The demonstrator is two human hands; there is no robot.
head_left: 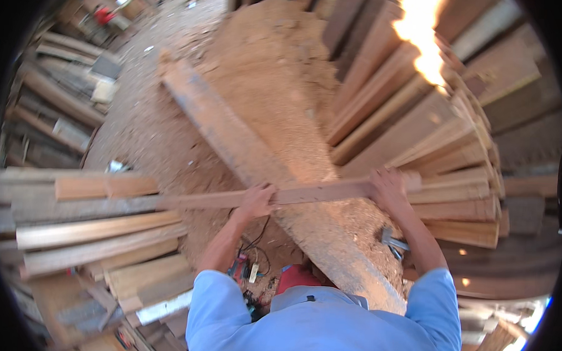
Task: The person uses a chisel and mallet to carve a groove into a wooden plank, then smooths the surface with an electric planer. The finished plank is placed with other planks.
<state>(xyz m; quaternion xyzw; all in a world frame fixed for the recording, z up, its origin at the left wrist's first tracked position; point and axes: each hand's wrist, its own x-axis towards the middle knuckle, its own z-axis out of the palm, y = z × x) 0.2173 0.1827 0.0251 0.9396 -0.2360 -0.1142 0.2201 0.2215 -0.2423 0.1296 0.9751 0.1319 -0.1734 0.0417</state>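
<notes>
A long, narrow reddish-brown wooden board (320, 193) lies crosswise in front of me, slightly blurred. My left hand (257, 200) is closed round it left of its middle. Near its right end, my right hand (389, 187) grips it too, the fingers partly blurred. Under the board runs a long dusty plank (227, 124), slanting from the far left to near me on the right. Whether the board touches this plank I cannot tell. The board's left end reaches the stacked timber on that side.
Stacked planks (99, 237) stand at my left; more boards (407, 118) fan out at the right. A heap of sawdust (266, 57) lies ahead. Near my left forearm are a red power tool (237, 267) and a dark cord. A grey metal tool (393, 240) rests by my right forearm.
</notes>
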